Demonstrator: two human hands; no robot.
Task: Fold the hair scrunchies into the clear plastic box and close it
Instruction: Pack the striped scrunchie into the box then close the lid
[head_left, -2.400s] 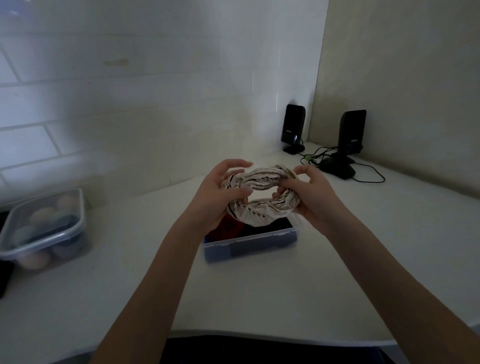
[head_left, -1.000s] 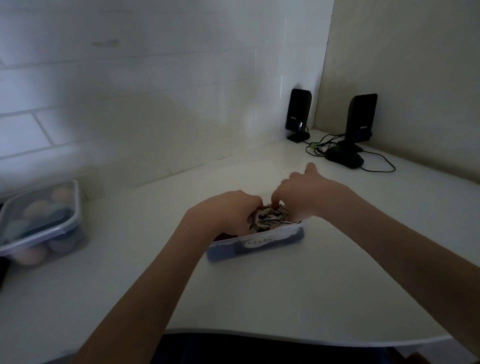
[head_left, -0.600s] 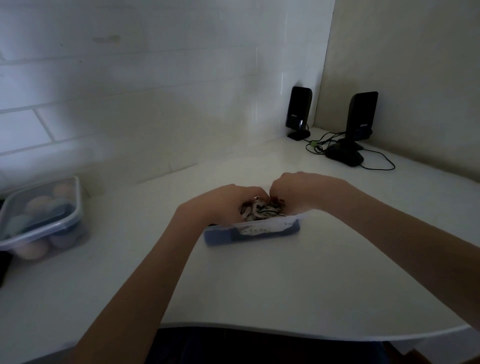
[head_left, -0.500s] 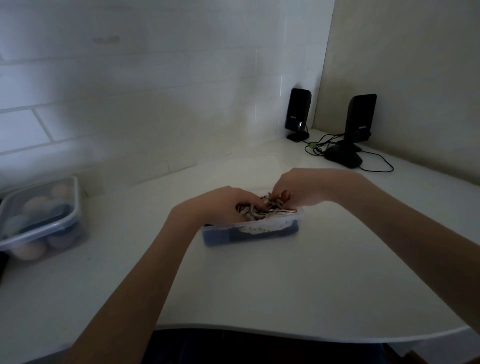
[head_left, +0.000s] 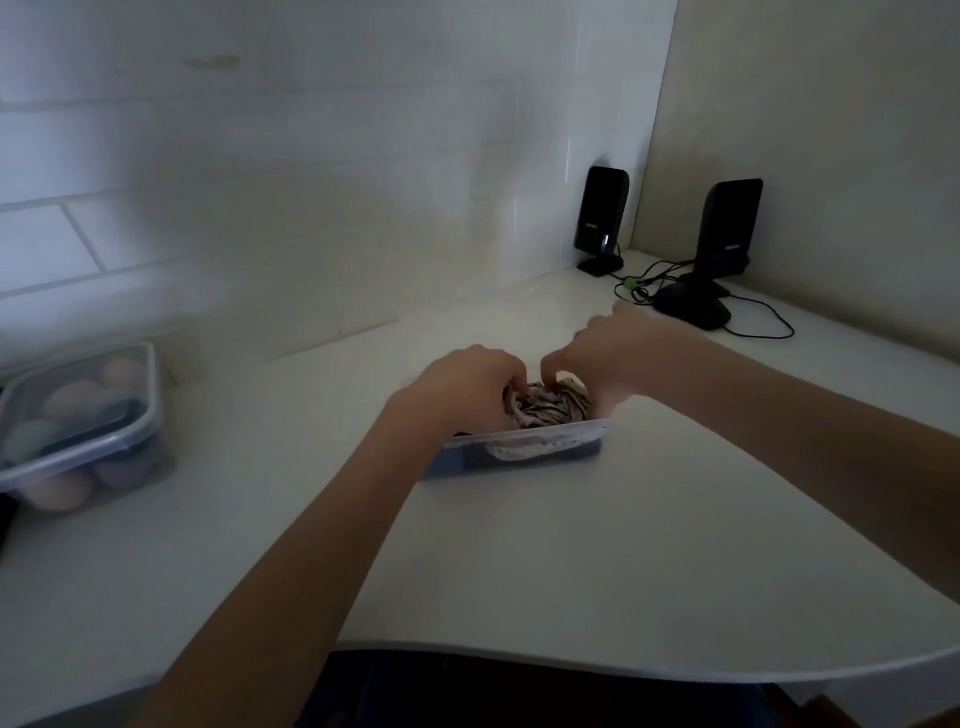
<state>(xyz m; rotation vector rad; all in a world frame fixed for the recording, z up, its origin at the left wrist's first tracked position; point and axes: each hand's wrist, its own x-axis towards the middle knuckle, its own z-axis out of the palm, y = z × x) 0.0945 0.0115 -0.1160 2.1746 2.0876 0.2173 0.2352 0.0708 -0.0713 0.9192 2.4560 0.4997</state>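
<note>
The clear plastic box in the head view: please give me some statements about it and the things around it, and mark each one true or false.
1. Both hands press the striped scrunchie down into the clear plastic box. True.
2. The clear plastic box already has its lid on. False: it is open at the top, and the left hand and right hand reach into it.
3. Two black speakers stand in the far right corner of the counter. True.
4. The container at the far left is empty. False: it holds rounded pastel items under a closed lid.
5. The scrunchie is plain red. False: it is pale with dark stripes.
</note>
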